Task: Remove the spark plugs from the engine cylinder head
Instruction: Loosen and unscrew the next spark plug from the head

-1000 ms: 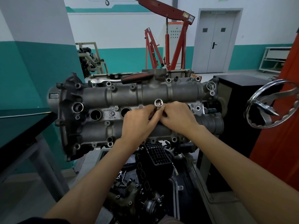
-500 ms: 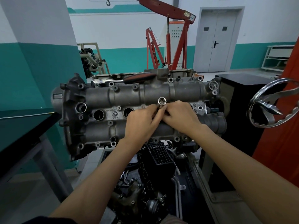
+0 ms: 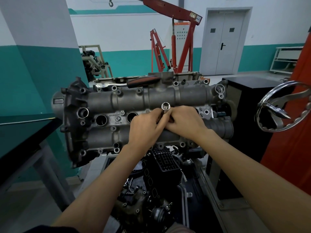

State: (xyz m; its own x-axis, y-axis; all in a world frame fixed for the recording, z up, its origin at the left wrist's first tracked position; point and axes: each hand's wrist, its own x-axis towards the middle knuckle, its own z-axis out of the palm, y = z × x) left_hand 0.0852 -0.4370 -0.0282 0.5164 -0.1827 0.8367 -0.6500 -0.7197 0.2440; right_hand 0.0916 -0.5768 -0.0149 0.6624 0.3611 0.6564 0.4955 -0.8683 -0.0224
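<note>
From the head camera, the engine cylinder head sits on its stand at about waist height, turned so its top cover faces the person. Both hands meet over the third plug well from the left. The left hand and the right hand have their fingers curled round a long chrome spark plug socket, whose open end sticks up just above the knuckles. The plug itself is hidden down the well, under the hands. Two wells to the left, and, gape dark; whether they hold plugs I cannot tell. A ratchet wrench with a red-and-black grip lies along the top edge of the head.

The socket looks stiff, smooth steel, likely slippery, so I'd hold it by the shaft. A plug is light, but its ceramic would crack if knocked.
</note>
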